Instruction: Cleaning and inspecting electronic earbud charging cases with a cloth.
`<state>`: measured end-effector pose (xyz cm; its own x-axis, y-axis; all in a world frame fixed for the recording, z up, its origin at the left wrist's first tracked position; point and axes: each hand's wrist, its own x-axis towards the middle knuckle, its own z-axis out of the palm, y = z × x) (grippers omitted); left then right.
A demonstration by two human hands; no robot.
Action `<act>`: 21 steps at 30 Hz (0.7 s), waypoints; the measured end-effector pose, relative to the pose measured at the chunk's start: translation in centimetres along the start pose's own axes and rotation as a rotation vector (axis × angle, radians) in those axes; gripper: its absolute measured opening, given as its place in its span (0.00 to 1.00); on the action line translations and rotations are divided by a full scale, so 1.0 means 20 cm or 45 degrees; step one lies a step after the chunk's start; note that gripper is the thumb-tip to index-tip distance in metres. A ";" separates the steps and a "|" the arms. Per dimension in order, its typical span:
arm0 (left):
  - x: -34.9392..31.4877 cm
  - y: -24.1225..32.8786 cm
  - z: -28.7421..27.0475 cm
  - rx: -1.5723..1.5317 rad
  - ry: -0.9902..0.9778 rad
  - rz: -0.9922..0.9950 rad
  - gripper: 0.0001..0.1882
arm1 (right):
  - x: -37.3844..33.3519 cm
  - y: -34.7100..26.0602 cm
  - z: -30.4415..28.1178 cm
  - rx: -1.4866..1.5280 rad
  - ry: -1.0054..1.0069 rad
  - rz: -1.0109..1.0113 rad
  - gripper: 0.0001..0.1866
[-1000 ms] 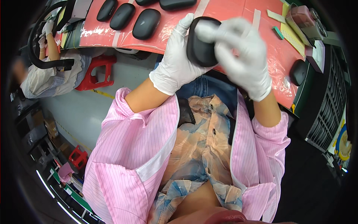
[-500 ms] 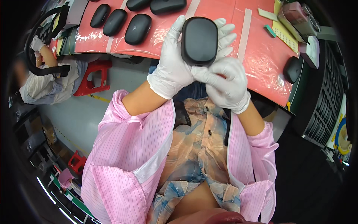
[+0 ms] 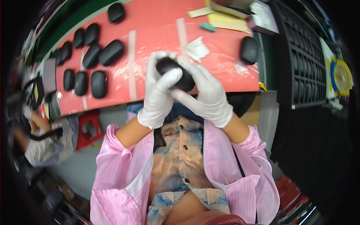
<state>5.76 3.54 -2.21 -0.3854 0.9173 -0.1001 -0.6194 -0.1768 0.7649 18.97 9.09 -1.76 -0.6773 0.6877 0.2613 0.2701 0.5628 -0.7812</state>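
Observation:
Both my hands wear white gloves and hold a smooth black rounded case (image 3: 185, 81) over the near part of the red-covered table. My left hand (image 3: 155, 92) wraps its left side, with the thumb laid across the top. My right hand (image 3: 208, 93) closes round the right side, its fingers along the far edge and its thumb by the near end. The case is tilted, and the gloves cover much of it. Just beyond my right hand lies a crumpled white cloth or paper (image 3: 197, 49).
Several similar black cases (image 3: 99, 84) lie at the table's left, and one single case (image 3: 249, 50) at its right. A teal block (image 3: 207, 27) sits near a yellow sheet (image 3: 228, 23). A dark rack (image 3: 308, 71) stands at right. A co-worker (image 3: 48, 142) sits at far left.
The case lay along my open left palm with my right fingers at its near end; now both hands close round it and it is tilted. My view has turned, showing more of the table's left.

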 end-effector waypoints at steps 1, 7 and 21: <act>0.00 -0.01 0.05 0.065 -0.011 -0.045 0.26 | -0.01 0.02 -0.01 0.046 0.128 0.034 0.32; 0.12 -0.09 0.04 0.383 -0.292 0.106 0.34 | -0.06 0.27 -0.47 -0.030 0.775 0.331 0.18; 0.13 -0.22 -0.09 0.533 -0.309 0.073 0.15 | -0.04 0.37 -0.62 -0.305 0.273 0.370 0.25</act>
<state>6.30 6.18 -7.00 -0.2091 0.9758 0.0633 -0.2539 -0.1167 0.9602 30.01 18.36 -0.71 -0.3989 0.8988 0.1819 0.5967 0.4050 -0.6927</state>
